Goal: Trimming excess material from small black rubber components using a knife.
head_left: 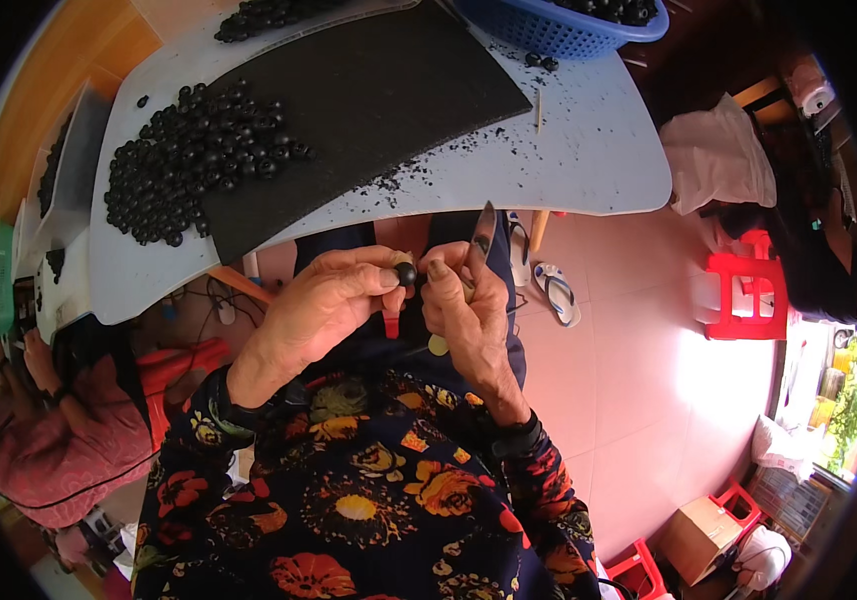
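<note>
Over my lap, just off the table's front edge, my left hand [314, 310] pinches a small round black bead-like piece [406, 273] between thumb and fingers. Close beside it, my right hand [471, 325] is closed around a knife [486, 228], its blade pointing up and away from me; the handle is mostly hidden in the fingers. The blade is apart from the black piece. On the table, a heap of similar black pieces [194, 150], some showing holes, lies partly on a black mat [369, 105].
Dark crumbs and a thin stick [539, 112] lie on the pale table [614, 165]. A blue basket [564, 38] of black pieces stands at the far right, a clear bin [77, 150] at left. Another person [69, 440] sits at left. A red stool [747, 290] and sandals [557, 295] are right.
</note>
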The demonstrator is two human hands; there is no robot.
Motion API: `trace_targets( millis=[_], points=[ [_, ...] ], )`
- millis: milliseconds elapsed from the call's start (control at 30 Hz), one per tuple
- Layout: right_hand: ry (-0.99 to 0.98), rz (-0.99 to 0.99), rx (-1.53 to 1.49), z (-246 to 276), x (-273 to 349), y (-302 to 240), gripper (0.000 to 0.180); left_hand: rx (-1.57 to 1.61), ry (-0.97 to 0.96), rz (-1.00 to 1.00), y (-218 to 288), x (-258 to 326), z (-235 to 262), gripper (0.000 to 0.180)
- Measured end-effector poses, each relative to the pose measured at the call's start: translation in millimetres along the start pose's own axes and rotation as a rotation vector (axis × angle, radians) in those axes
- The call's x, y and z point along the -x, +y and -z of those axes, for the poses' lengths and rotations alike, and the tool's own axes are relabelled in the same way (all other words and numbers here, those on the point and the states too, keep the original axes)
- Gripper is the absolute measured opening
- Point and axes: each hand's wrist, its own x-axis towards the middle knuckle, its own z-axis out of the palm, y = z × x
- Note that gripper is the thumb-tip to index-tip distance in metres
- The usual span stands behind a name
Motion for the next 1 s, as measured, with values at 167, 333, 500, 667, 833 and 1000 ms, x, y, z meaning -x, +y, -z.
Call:
trace_targets(
  millis=[167,333,500,667,833,1000],
  points=[
    [-0.075,0.113,0.102,-9.0,-6.2,-12.6,0.022,0.012,0.052,0.042,6.1,-0.8,-0.9,0.030],
    [-0.064,0.080,0.039,-16.8,-12.9,-17.0,0.019,0.002,0.030,0.027,12.5,-0.3,-0.6,0.025],
    [-0.033,0.022,0.170,-7.1,-23.0,-0.1,0.014,-0.054,0.059,0.073,12.3,3.6,0.7,0.025],
    [-0.048,-0.073,-0.002,-8.8,-19.2,-6.0,0.018,0.033,0.038,0.049,11.0,1.8,13.2,0.026],
    [-0.047,0.146,0.089,-36.2,-15.9,-15.0,0.016,0.116,0.007,-0.025,10.1,2.7,17.8,0.025],
    [0.059,0.311,0.344,-40.5,-9.8,-9.6,0.011,0.167,0.092,-0.098,14.1,4.3,15.3,0.024]
  ],
)
